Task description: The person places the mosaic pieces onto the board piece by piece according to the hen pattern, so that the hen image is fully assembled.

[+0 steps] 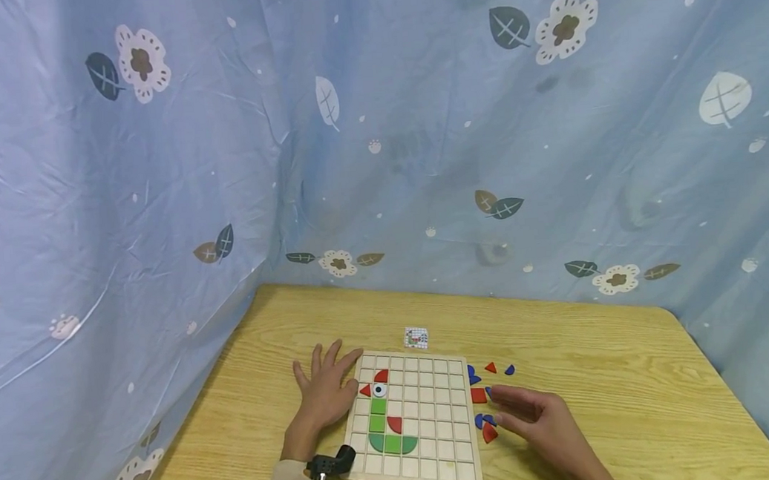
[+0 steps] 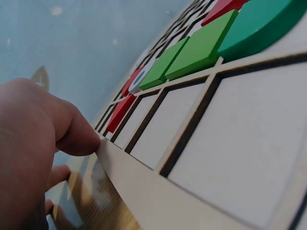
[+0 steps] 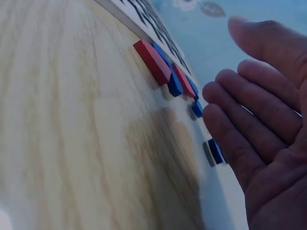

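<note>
A wooden grid board [image 1: 437, 415] lies on the table, with coloured pieces set in its left part: a white eye disc [image 1: 379, 390], a red triangle [image 1: 365, 391], green squares [image 1: 378, 423], dark green quarter circles [image 1: 409, 444] and red quarter circles [image 1: 381, 375]. My left hand [image 1: 327, 393] rests at the board's left edge, fingers spread, with the thumb at the rim in the left wrist view. My right hand [image 1: 538, 419] hovers right of the board beside loose pieces, fingers relaxed and holding nothing. Near its fingertips lie a red square [image 1: 479, 395], blue pieces [image 1: 480, 420] and a red quarter circle [image 1: 489, 433].
A small picture card [image 1: 416, 337] lies behind the board. Farther right are a loose red triangle [image 1: 490, 367] and a blue half circle [image 1: 510, 369]. A blue patterned curtain [image 1: 419, 156] hangs around the back and left of the wooden table [image 1: 608, 373].
</note>
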Demonstrator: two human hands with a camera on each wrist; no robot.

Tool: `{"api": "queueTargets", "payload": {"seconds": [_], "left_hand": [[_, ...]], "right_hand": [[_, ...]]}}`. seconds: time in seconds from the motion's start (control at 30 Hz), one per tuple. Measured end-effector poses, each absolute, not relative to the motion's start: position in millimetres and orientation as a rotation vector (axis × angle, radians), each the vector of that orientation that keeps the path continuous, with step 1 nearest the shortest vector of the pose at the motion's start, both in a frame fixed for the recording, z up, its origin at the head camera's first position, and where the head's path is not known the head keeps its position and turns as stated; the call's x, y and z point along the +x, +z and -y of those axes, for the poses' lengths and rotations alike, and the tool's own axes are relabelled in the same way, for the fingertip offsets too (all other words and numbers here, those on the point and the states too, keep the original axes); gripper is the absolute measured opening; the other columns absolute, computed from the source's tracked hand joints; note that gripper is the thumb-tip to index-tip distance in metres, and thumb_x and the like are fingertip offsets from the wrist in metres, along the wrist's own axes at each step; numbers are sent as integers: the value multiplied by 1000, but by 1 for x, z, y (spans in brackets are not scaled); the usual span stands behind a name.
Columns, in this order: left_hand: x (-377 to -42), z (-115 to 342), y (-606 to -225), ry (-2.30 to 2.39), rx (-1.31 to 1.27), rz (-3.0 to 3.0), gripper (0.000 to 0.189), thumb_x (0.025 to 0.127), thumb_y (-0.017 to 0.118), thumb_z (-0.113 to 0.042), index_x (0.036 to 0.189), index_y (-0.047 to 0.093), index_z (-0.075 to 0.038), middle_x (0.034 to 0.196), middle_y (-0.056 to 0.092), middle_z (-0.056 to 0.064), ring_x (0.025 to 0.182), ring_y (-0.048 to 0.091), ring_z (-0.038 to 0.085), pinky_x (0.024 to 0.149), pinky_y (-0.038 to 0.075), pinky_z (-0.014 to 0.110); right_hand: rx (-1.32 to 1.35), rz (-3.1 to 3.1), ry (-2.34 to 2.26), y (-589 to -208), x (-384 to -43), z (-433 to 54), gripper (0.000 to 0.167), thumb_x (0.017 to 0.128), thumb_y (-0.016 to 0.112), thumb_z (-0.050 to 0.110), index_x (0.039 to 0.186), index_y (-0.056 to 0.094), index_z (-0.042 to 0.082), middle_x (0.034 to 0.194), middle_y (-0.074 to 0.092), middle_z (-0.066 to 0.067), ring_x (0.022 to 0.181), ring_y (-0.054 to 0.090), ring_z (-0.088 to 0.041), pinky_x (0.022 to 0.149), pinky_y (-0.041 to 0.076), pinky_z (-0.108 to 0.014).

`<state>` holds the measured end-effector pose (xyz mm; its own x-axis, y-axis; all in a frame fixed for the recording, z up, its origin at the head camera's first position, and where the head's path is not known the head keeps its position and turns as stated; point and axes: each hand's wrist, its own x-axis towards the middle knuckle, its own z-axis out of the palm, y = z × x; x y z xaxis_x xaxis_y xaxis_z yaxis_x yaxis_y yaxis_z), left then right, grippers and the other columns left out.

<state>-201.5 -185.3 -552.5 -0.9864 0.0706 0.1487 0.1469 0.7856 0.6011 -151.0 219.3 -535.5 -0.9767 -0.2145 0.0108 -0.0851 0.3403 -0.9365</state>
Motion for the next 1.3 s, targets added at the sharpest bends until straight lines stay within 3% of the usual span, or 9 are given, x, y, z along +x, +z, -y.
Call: {"api": "queueTargets", "payload": {"seconds": [0.17,0.7,0.97,1.3], "left_hand": [[-200,185,-553,-992,-166,2868,57,97,62,-17,153,65,-21,175,39,20,166,13,56,121,-13,86],[-202,186,-551,-986,-177,2854,57,96,63,-16,153,66,-21,174,40,21,165,15,57,120,-12,87],[-201,185,-555,-991,-158,2854,58,94,64,-16,152,66,-22,174,40,21,166,14,57,121,-12,87],[-201,185,-554,-981,-155,2854,57,95,64,-14,151,67,-23,173,42,20,165,16,57,120,-10,87]], "right_hand": [[-259,-2548,-1642,-539,-158,-213,44,95,87,25,136,78,13,133,80,-7,123,76,-11,99,58,-18],[-267,-2690,-1526,-539,-183,-202,42,91,89,10,132,80,10,125,82,-6,113,79,-16,94,62,-22],[-258,-2865,-1288,-538,-184,-195,34,89,88,6,118,85,23,112,82,12,113,76,-13,102,61,-30],[-329,-2928,-1249,-542,-184,-193,34,89,87,3,117,84,21,110,82,15,112,77,-13,98,63,-31]]}}
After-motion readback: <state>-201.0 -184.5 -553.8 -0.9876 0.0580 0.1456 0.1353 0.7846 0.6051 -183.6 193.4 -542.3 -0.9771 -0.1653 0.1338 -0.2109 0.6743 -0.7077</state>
